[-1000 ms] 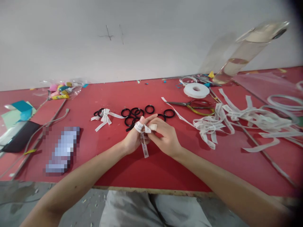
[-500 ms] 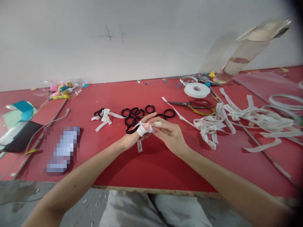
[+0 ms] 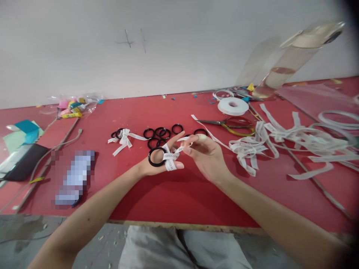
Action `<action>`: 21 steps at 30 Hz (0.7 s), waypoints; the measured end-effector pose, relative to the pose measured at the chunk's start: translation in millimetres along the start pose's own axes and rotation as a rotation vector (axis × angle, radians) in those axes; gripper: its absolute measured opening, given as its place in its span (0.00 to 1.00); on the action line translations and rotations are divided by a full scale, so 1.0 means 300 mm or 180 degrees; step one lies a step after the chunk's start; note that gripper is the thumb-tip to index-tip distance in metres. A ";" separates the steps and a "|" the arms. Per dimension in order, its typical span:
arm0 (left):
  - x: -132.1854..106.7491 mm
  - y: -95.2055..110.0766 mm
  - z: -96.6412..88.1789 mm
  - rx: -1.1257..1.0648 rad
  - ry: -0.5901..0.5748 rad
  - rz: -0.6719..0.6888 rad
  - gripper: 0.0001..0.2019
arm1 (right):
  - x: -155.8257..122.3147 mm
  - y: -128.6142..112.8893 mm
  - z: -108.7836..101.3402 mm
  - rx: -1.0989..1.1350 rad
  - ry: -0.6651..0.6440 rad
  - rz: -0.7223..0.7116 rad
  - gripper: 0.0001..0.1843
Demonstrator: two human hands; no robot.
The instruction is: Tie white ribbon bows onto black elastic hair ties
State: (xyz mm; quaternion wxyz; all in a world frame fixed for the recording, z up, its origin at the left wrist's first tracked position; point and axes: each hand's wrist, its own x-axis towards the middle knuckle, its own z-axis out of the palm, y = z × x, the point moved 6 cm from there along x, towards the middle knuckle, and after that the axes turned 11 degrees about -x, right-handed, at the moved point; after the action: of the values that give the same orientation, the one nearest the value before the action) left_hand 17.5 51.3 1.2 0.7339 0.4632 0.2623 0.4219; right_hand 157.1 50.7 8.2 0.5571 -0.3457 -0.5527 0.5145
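My left hand (image 3: 157, 162) is raised over the red table (image 3: 182, 194), with a black hair tie (image 3: 155, 157) held against its fingers and a white printed ribbon (image 3: 171, 158) wound round two of them. My right hand (image 3: 206, 153) pinches the free end of that ribbon just to the right, its fingertip wrapped in pale tape. Behind the hands lie several loose black hair ties (image 3: 161, 133). A finished hair tie with a white ribbon bow (image 3: 123, 139) rests to their left.
Scissors (image 3: 232, 126) and a white ribbon spool (image 3: 233, 106) lie at the right rear, beside a heap of cut ribbon strips (image 3: 280, 144). A clear bottle (image 3: 291, 58) leans against the wall. A blurred flat object (image 3: 73, 177), a cable and a black pouch (image 3: 21, 160) sit left.
Both hands have lifted and drawn slightly apart. The ribbon's hanging tail is now pulled up between them, and the black hair tie shows fully on my left hand.
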 end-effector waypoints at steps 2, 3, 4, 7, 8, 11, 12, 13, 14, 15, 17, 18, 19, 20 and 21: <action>-0.002 0.013 0.018 0.0376 -0.0281 0.0049 0.42 | 0.008 -0.004 -0.007 0.0124 0.0024 0.0013 0.14; -0.003 0.018 0.027 0.0569 -0.0419 0.0075 0.41 | 0.011 -0.008 -0.009 0.0130 0.0021 -0.0004 0.14; -0.003 0.024 0.029 0.0655 -0.0472 0.0098 0.40 | 0.015 -0.012 -0.011 0.0110 0.0009 -0.0040 0.13; 0.000 0.033 0.027 0.0687 -0.0508 0.0112 0.41 | 0.022 -0.020 -0.019 0.0034 -0.0046 -0.0151 0.11; 0.002 0.033 0.025 0.0661 -0.0504 0.0121 0.41 | 0.024 -0.019 -0.022 0.0046 -0.0062 -0.0163 0.11; 0.009 0.032 0.015 0.0514 -0.0472 0.0188 0.43 | 0.028 -0.014 -0.028 0.0220 -0.0173 -0.0146 0.10; 0.012 0.033 0.012 0.0411 -0.0464 0.0232 0.43 | 0.029 -0.014 -0.027 0.0275 -0.0236 -0.0150 0.10; 0.015 0.035 0.008 0.0283 -0.0444 0.0278 0.43 | 0.029 -0.016 -0.024 0.0309 -0.0313 -0.0166 0.10; 0.017 0.038 0.005 0.0143 -0.0413 0.0320 0.43 | 0.029 -0.019 -0.020 0.0314 -0.0387 -0.0190 0.11; 0.019 0.040 0.002 0.0004 -0.0376 0.0344 0.43 | 0.029 -0.022 -0.016 0.0294 -0.0446 -0.0213 0.12; 0.022 0.040 -0.003 -0.0189 -0.0308 0.0283 0.43 | 0.028 -0.028 -0.012 0.0271 -0.0498 -0.0246 0.12; 0.022 0.037 -0.002 -0.0227 -0.0314 0.0206 0.43 | 0.028 -0.030 -0.012 0.0295 -0.0488 -0.0253 0.12; 0.022 0.031 0.001 -0.0229 -0.0361 0.0094 0.44 | 0.028 -0.031 -0.013 0.0339 -0.0465 -0.0256 0.11; 0.020 0.025 0.004 -0.0200 -0.0428 -0.0008 0.44 | 0.029 -0.032 -0.016 0.0396 -0.0442 -0.0261 0.10; 0.019 0.018 0.005 -0.0142 -0.0482 -0.0087 0.43 | 0.030 -0.033 -0.020 0.0454 -0.0427 -0.0266 0.10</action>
State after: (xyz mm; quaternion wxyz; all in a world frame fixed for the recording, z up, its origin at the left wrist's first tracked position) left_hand 19.5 56.8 6.8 0.7674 0.4737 0.2030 0.3814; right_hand 163.4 58.2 19.0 0.5630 -0.2465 -0.5646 0.5508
